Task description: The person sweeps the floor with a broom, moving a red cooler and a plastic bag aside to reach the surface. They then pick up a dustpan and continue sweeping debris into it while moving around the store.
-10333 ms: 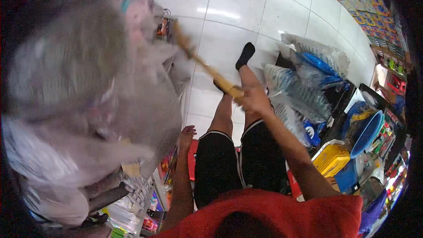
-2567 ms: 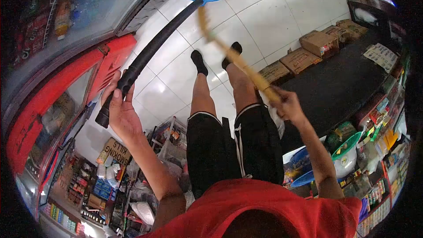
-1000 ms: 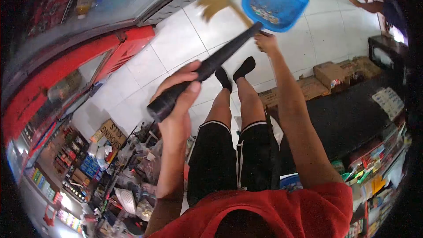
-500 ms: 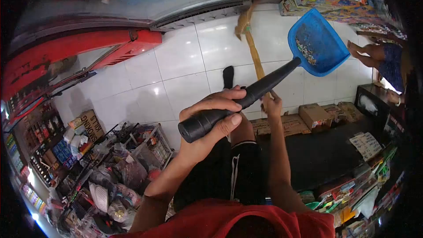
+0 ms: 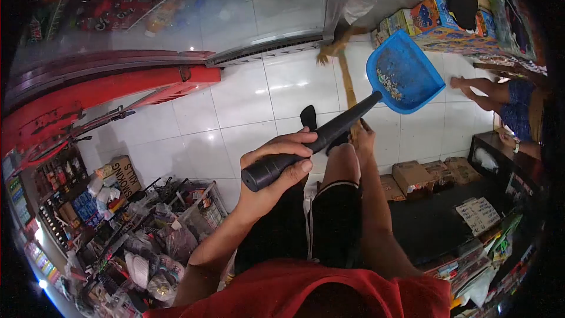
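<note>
While the fingers of the left hand [image 5: 276, 165] are wrapped over the top of a thick black handle [image 5: 347, 121], the thumb presses it from the lower side, and the butt of the handle sticks out behind the palm. From these fingers the handle runs forward and to the right, up to the blue dustpan [image 5: 421, 79], which is held in the air, well ahead of both hands. Small pale debris [image 5: 389, 85] lies inside it, near the handle.

Just beyond the left fingertips, the right hand [image 5: 363, 138] is closed around the broom [image 5: 346, 82]; how exactly its fingers lie, I cannot tell, because they are partly hidden. The broom goes forward from this hand, passing under the black handle, and its brush end is far ahead of the fingers, over the white tiled floor [image 5: 247, 103].

Farther out, to the right of the right fingers, cardboard boxes [image 5: 415, 176] stand along a dark counter [image 5: 412, 224]. Ahead of these boxes are the bare legs of another person [image 5: 485, 91].
</note>
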Action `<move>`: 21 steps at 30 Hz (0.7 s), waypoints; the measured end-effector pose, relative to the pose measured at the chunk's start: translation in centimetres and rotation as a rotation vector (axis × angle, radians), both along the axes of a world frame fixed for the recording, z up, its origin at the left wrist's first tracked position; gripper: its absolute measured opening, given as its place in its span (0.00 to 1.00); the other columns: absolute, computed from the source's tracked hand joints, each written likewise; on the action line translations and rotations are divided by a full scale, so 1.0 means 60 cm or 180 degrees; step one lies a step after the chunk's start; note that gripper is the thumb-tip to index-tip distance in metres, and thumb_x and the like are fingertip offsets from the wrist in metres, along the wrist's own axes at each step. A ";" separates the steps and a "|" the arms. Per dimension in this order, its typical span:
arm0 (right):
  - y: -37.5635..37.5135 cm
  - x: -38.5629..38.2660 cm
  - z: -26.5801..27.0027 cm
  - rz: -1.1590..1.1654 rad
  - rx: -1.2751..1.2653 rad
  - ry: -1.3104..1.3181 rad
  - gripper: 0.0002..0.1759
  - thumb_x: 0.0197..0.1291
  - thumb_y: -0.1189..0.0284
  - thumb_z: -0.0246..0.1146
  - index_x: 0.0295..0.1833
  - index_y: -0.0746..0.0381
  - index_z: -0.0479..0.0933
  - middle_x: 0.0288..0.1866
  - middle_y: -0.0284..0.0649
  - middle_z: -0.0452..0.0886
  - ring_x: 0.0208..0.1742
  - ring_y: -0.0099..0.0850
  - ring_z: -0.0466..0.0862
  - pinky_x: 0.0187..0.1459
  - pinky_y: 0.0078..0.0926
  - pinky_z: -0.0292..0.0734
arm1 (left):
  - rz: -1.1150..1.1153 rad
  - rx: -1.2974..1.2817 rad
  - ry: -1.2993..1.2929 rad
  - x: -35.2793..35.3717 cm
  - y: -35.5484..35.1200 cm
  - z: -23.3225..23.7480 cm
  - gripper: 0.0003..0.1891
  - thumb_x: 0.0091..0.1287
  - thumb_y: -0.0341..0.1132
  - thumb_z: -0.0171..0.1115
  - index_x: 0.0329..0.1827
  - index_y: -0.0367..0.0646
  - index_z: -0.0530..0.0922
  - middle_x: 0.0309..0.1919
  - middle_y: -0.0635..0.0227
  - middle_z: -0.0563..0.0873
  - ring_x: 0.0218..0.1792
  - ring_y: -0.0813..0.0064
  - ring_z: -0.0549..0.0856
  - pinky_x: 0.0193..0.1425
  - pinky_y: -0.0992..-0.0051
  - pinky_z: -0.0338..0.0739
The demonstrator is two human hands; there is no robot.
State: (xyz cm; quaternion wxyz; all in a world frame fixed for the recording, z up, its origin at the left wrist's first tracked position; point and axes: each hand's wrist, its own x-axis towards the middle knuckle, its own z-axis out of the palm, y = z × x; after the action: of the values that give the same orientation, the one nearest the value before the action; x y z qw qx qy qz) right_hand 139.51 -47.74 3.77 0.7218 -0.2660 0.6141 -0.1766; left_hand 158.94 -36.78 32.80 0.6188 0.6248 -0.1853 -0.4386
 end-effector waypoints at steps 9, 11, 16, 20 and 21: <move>0.008 0.036 0.044 -0.0455 -0.0779 0.0158 0.08 0.53 0.76 0.58 0.37 0.69 0.73 0.21 0.36 0.73 0.18 0.26 0.73 0.17 0.21 0.66 | 0.0206 0.0136 -0.0100 -0.044 -0.045 0.020 0.08 0.53 0.23 0.62 0.36 0.38 0.79 0.45 0.57 0.80 0.55 0.64 0.74 0.60 0.67 0.63; -0.005 0.034 0.005 -0.0721 -0.0127 -0.0166 0.05 0.52 0.77 0.59 0.34 0.69 0.74 0.19 0.32 0.70 0.17 0.25 0.72 0.17 0.20 0.65 | 0.0251 0.0185 -0.0020 -0.054 -0.049 0.025 0.08 0.53 0.23 0.62 0.36 0.38 0.79 0.44 0.57 0.80 0.54 0.64 0.74 0.61 0.67 0.63; -0.047 0.036 -0.071 0.0008 0.0112 -0.0414 0.03 0.52 0.77 0.59 0.31 0.64 0.71 0.20 0.32 0.69 0.16 0.25 0.70 0.17 0.21 0.66 | 0.0392 0.0114 -0.0125 -0.084 -0.056 0.033 0.07 0.52 0.24 0.63 0.35 0.38 0.79 0.44 0.58 0.80 0.54 0.64 0.74 0.61 0.67 0.62; 0.006 0.031 0.008 0.0008 0.0282 -0.0929 0.05 0.54 0.73 0.58 0.35 0.61 0.70 0.21 0.31 0.69 0.17 0.24 0.69 0.17 0.20 0.66 | 0.0620 -0.0080 0.0094 -0.102 -0.058 0.038 0.08 0.52 0.24 0.63 0.35 0.39 0.79 0.43 0.60 0.81 0.51 0.67 0.75 0.61 0.69 0.63; 0.009 0.026 0.007 0.0867 -0.0347 -0.0694 0.05 0.55 0.72 0.57 0.36 0.61 0.70 0.20 0.31 0.68 0.17 0.24 0.69 0.18 0.19 0.66 | 0.0581 -0.0051 0.0030 -0.103 -0.058 0.037 0.08 0.51 0.24 0.64 0.35 0.38 0.79 0.44 0.58 0.80 0.52 0.65 0.75 0.62 0.66 0.62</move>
State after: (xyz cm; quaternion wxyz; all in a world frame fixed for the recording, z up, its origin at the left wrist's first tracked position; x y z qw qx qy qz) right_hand 141.09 -47.21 4.20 0.7859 -0.3647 0.4800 -0.1379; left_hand 152.74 -40.24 35.02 0.6621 0.6320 -0.1282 -0.3818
